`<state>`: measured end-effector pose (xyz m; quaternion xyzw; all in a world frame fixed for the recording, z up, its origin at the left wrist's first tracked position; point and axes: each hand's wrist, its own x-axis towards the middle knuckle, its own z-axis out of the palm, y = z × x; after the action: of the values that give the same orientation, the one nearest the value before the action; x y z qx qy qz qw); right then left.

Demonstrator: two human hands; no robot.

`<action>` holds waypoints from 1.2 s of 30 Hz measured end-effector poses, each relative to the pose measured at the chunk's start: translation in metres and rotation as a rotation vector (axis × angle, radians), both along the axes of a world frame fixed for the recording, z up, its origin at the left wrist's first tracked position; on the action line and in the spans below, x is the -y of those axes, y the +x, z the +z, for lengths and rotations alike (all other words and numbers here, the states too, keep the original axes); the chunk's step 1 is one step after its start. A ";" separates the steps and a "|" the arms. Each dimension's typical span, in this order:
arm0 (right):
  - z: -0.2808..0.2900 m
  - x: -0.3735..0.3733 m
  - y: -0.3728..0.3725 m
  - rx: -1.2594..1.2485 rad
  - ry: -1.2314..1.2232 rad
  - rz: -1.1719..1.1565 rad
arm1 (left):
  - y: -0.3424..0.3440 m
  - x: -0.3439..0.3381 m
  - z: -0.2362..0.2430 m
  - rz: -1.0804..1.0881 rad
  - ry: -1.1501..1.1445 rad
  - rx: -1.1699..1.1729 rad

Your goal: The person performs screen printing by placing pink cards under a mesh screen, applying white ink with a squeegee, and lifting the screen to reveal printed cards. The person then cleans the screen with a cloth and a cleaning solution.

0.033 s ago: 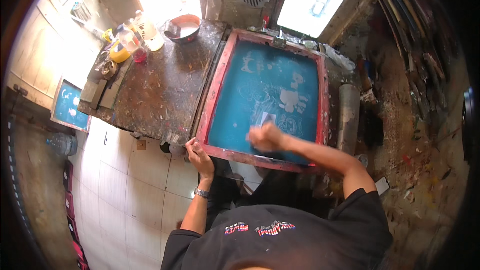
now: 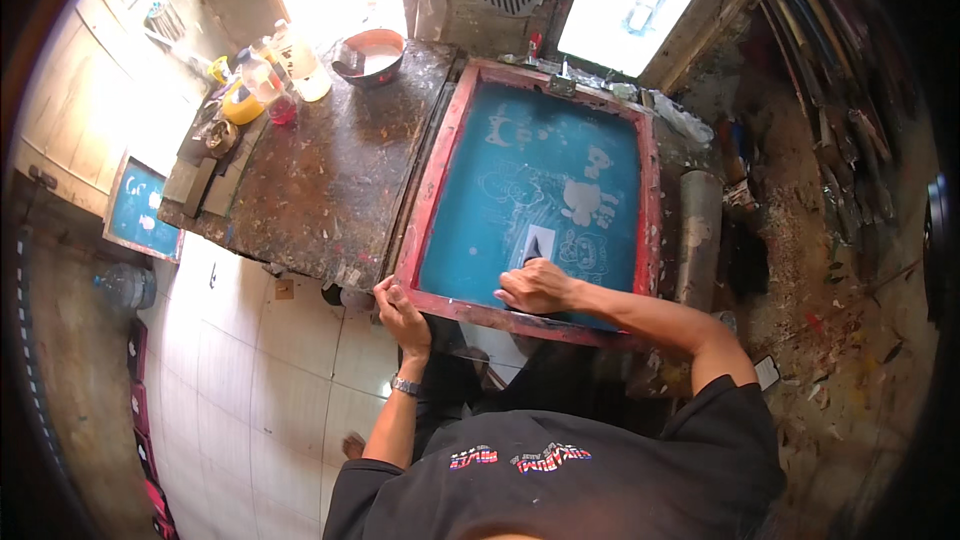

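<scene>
A screen-printing frame (image 2: 427,210) with reddish, paint-stained wooden sides lies before me, its blue mesh (image 2: 455,240) covered in pale cartoon figures. My left hand (image 2: 402,318) grips its near left corner, thumb on top. Over the near part of the mesh, my right hand (image 2: 540,287) is closed in a fist around a dark piece (image 2: 533,248). A pointed end of it sticks out ahead of the knuckles, and more dark shows under the hand; whether it is cloth or a tool I cannot tell. Just beyond the fist, a white rectangle (image 2: 543,236) shows at the mesh.
On the stained worktable (image 2: 320,180) at left stand a bowl (image 2: 372,58) of pale liquid, plastic bottles (image 2: 300,65) and a yellow container (image 2: 240,103). A metal clamp (image 2: 562,85) sits at the frame's far edge. A grey cylinder (image 2: 697,230) lies along its right side.
The right hand, blurred by motion before, now appears sharp and slightly lower, and the dark piece in it shows. The left hand stays on the frame's corner.
</scene>
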<state>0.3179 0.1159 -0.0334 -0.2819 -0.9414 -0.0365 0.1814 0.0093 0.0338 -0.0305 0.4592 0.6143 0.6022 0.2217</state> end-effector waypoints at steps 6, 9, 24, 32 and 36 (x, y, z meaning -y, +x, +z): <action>0.002 0.000 0.012 -0.190 0.158 -0.616 | -0.001 0.001 -0.003 -0.005 -0.170 0.060; 0.013 0.013 0.000 -0.046 -0.284 -0.190 | 0.001 -0.001 -0.006 0.000 -0.026 -0.001; 0.068 0.036 0.008 -0.106 -0.355 -0.292 | -0.060 0.008 0.030 -0.623 -0.228 -0.173; 0.066 0.031 0.015 0.021 -0.781 -0.105 | -0.060 0.005 0.007 -0.463 -0.104 -0.523; 0.083 0.031 -0.007 -0.199 -0.771 -0.360 | -0.063 0.005 0.005 -0.455 -0.105 -0.577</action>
<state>0.3113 0.0851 0.0496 -0.4906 -0.8001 0.3140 0.1433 -0.0534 0.0285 -0.0258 0.7229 0.5637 0.3510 0.1911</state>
